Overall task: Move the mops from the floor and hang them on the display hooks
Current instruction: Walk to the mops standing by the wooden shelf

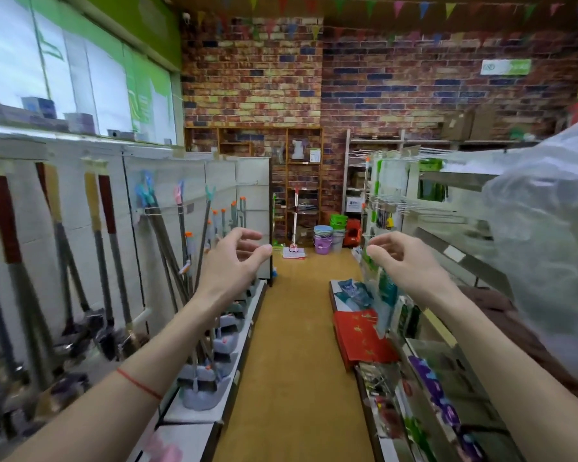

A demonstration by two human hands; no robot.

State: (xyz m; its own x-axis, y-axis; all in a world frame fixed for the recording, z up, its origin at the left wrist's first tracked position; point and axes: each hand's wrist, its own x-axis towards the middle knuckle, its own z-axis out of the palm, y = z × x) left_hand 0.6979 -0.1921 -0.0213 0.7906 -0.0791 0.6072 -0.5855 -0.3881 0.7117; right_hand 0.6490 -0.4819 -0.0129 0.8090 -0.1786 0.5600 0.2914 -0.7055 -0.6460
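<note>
I stand in a shop aisle with both arms stretched forward. My left hand (234, 258) is raised with fingers curled apart and holds nothing. My right hand (401, 258) is likewise empty with fingers apart. Left of my left hand, several mops (194, 288) with grey heads and orange-capped metal handles hang against the white display wall (167, 181). At the far end of the aisle a flat mop (294, 228) with a white and red handle stands upright, its head on the floor.
Brooms and dustpans (104, 261) hang on the left wall above a white base shelf (194, 418). Packaged goods fill the right shelves (424, 358); a plastic-wrapped bundle (548, 235) bulges at right. Stacked buckets (324, 238) stand at the aisle end before a brick wall (314, 78).
</note>
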